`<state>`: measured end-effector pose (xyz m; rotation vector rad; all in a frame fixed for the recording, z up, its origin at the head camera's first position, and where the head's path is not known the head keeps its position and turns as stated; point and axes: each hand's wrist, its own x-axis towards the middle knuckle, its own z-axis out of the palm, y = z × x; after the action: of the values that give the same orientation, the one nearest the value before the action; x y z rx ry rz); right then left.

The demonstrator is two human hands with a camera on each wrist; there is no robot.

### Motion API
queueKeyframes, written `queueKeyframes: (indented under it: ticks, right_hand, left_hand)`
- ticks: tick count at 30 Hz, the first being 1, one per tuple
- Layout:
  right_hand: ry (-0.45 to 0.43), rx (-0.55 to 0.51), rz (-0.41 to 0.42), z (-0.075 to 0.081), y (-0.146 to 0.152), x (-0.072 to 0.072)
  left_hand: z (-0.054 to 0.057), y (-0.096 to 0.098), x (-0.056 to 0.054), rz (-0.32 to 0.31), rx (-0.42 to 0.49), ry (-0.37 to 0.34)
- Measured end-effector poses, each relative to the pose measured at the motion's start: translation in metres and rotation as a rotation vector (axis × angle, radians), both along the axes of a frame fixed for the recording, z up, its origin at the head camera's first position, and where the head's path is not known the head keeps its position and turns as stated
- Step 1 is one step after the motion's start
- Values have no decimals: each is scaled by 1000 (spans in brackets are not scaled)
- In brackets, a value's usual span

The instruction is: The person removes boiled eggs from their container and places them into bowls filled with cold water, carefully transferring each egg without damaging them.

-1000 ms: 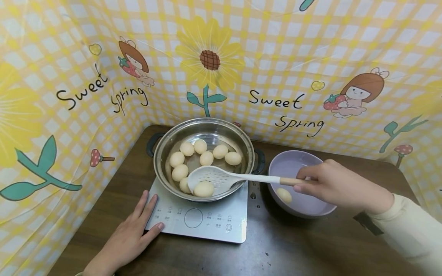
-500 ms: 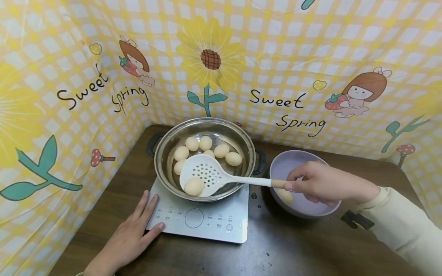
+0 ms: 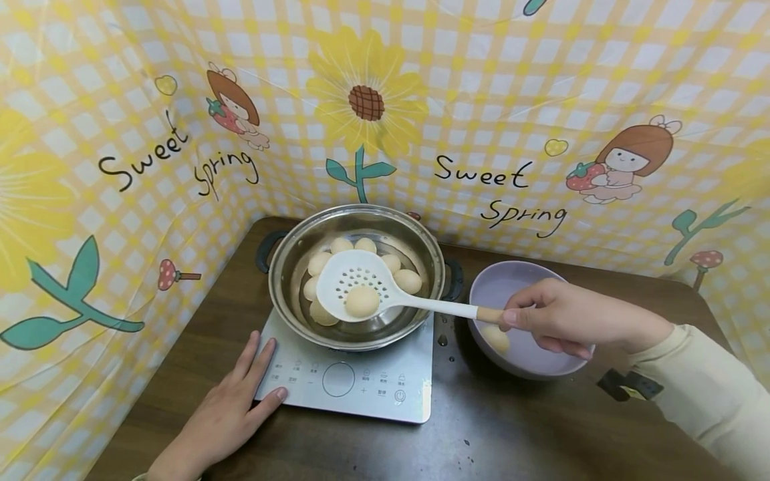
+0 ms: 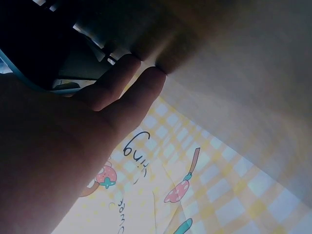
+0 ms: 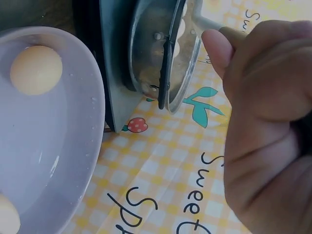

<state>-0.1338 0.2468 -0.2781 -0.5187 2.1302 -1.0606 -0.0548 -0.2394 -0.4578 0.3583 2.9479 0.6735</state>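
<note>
My right hand (image 3: pixel 559 317) grips the wooden end of a white slotted spoon (image 3: pixel 433 306) over the purple bowl (image 3: pixel 481 280). An egg (image 3: pixel 362 302) rests in the spoon's perforated head, above the steel pot (image 3: pixel 279 280). Several more eggs sit in water in the pot, partly hidden beneath the spoon. In the right wrist view, an egg (image 5: pixel 36 69) lies in the bowl and another (image 5: pixel 7 215) shows at the frame's edge. My left hand (image 3: pixel 219 411) lies with fingers extended at the left edge of the induction cooktop (image 3: pixel 385 401), holding nothing.
The pot stands on the cooktop, its dark side handles (image 3: pixel 454 280) sticking out left and right. A brown table (image 3: pixel 493 427) carries everything, with water drops between cooktop and bowl. A checked cloth (image 3: pixel 475 107) hangs behind and at the left.
The slotted spoon has risen from near the pot's front rim and shifted toward the pot's middle, carrying one egg. Eggs in the pot have shifted slightly. My left hand stays put.
</note>
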Motion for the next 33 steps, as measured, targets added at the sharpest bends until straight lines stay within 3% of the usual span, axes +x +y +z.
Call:
queueKeyframes:
  ticks: [19,28,33]
  right_hand:
    - [-2,-49,-96,21,38,17]
    - [41,-70,-79,23,70,30]
    - [18,-92,-96,19,97,42]
  left_hand:
    - [3,2,0,1,7,-22]
    - [2,0,0,10,11,-53]
    - [3,0,0,2,9,-47]
